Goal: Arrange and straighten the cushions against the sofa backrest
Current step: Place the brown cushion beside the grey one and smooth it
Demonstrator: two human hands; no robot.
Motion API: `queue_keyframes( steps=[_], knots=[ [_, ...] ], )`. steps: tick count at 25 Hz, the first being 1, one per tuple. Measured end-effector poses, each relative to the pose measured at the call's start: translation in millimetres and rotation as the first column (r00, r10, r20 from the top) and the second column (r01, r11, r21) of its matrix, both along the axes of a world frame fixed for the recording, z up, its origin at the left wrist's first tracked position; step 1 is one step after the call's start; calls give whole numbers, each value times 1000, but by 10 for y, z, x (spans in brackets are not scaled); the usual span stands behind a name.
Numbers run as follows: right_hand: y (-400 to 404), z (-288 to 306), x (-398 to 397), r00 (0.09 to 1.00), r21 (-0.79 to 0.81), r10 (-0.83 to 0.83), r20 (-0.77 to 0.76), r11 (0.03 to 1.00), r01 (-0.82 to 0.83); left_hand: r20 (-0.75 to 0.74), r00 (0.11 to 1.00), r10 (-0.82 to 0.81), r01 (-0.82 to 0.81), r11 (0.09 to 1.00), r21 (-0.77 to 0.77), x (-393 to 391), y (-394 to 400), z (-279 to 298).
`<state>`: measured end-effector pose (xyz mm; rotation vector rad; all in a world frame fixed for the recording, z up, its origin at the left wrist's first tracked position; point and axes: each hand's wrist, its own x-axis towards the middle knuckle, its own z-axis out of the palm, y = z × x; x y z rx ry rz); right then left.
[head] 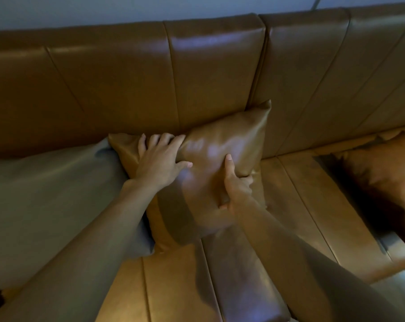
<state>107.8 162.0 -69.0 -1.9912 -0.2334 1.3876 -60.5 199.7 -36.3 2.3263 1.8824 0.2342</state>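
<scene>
A brown leather cushion point(222, 145) leans tilted against the sofa backrest point(131, 77) in the middle of the head view. My left hand point(159, 159) lies on its upper left edge, fingers curled over the top. My right hand point(236, 189) grips the cushion's lower right side, thumb pointing up along its face. A grey cushion point(50, 189) lies to the left, touching the brown one. A second brown cushion point(382, 173) rests on the seat at the far right.
The brown leather seat point(289, 194) stretches between the middle cushion and the right cushion. The seat's front edge point(254, 305) lies below my arms. A pale wall point(150, 8) runs behind the backrest.
</scene>
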Motion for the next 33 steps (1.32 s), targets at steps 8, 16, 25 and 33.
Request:
queue_keyframes(
  steps=[8, 16, 25, 33],
  knots=[
    [-30, -111, 21, 994, 49, -104, 17, 993, 103, 23, 998, -58, 59, 997, -46, 12, 8, 62],
    [-30, -149, -74, 979, 81, -168, 117, 984, 159, 69, 997, -43, 50, 993, -108, -70, 69, -47],
    [-24, 89, -17, 819, 300, 35, 573, 921, -250, -74, 993, -91, 86, 994, -68, 298, -7, 105],
    [91, 192, 382, 836, 251, 328, 439, 849, -465, -114, 992, -49, 21, 972, -236, 603, 69, 187]
  ],
)
